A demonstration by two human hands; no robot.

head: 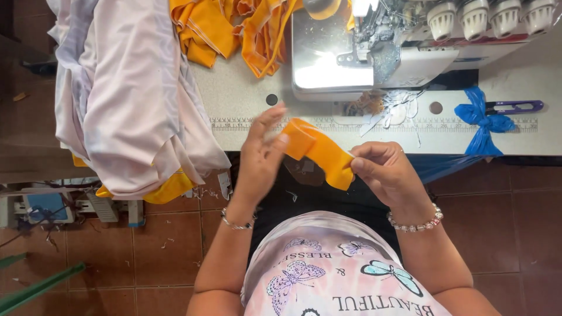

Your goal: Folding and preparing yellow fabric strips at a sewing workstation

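Observation:
A short orange fabric strip [321, 151], folded into a band, is held between both hands just in front of the table edge. My left hand [261, 157] pinches its left end with fingers raised. Gripping the right end from below is my right hand [388, 173]. The sewing machine [374, 47] stands on the table right behind the strip.
A heap of pale pink cloth [132, 93] hangs off the table's left side, with orange pieces [231, 29] piled behind it. Purple thread snips [518, 106] and a blue plastic bow [486, 126] lie at the right. A ruler strip [374, 124] runs along the table [246, 96].

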